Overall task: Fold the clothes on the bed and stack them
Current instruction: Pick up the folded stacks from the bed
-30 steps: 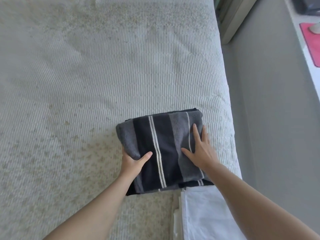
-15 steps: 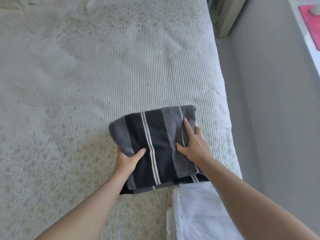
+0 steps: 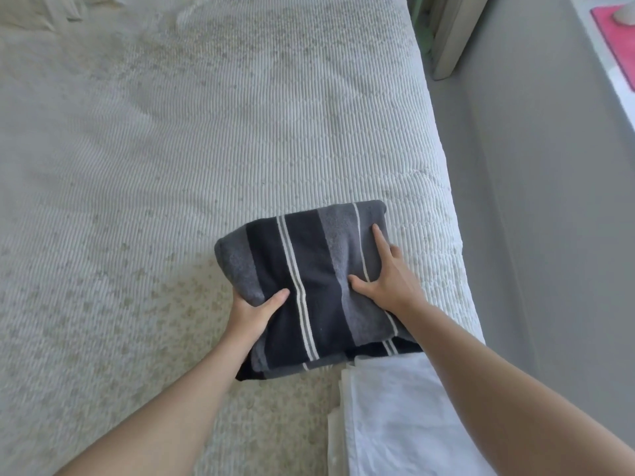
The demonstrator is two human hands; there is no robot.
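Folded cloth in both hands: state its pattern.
The folded cloth has broad black and grey bands with thin white stripes, seen in the head view.

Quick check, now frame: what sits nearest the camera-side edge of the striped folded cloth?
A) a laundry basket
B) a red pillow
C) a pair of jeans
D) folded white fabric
D: the white fabric lies on the bed just below the striped cloth, which the left hand grips at its left edge while the right hand lies on top.
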